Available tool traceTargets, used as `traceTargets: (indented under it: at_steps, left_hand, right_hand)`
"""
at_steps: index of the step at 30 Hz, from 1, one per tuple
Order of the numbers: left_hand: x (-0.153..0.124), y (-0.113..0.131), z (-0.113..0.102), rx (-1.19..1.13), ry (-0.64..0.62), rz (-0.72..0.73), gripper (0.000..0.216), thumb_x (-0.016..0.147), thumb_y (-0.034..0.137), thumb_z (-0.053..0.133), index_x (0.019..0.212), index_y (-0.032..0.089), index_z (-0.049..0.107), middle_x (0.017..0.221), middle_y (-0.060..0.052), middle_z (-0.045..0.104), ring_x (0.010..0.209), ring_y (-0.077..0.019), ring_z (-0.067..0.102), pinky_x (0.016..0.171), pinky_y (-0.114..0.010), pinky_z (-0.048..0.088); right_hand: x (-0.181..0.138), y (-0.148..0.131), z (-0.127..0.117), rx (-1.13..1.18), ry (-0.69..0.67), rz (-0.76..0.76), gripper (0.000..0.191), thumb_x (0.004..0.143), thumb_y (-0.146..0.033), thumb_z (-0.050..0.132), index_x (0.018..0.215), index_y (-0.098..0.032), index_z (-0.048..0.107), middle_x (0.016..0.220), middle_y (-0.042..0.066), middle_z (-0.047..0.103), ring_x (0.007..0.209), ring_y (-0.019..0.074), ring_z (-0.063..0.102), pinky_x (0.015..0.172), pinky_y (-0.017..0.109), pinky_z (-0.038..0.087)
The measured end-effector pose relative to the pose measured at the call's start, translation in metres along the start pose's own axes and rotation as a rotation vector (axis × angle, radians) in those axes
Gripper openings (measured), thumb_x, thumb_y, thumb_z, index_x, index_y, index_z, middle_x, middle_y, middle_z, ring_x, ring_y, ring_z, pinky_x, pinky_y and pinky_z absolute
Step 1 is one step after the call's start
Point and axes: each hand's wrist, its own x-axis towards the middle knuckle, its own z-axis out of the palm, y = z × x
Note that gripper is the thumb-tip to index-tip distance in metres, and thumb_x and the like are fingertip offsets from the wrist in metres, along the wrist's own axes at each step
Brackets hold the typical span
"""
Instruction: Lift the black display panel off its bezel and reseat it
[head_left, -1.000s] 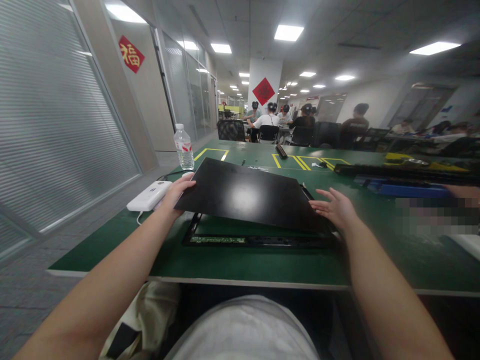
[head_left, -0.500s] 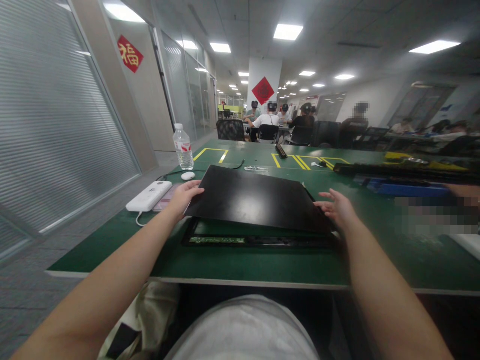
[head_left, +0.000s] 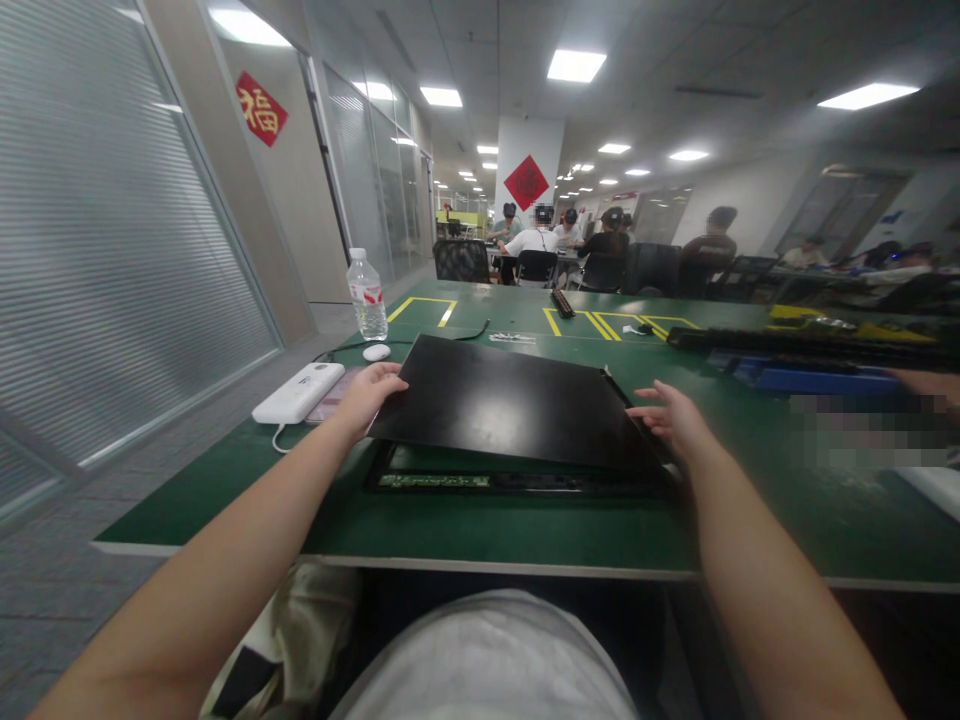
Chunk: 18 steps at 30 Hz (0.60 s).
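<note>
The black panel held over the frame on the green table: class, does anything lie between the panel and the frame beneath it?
Nothing visible does. The black panel is tilted, near edge raised, over the frame, held by the left hand and right hand. The gap shows only the frame's green interior.
</note>
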Motion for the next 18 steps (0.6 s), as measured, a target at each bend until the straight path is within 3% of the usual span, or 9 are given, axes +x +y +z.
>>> traceTargets:
  at_steps: [18]
  left_hand:
    - [-0.001,-0.008,0.005,0.068,-0.021,-0.028,0.037,0.046,0.023,0.073,0.08,0.019,0.06,0.062,0.003,0.064,0.062,-0.018,0.06,0.06,-0.029,0.044]
  right_hand:
    - [0.01,0.008,-0.004,-0.027,0.066,-0.058,0.022,0.089,-0.038,0.051,0.092,-0.018,0.062,0.064,0.01,0.07,0.042,0.0113,0.042,0.036,0.02,0.027]
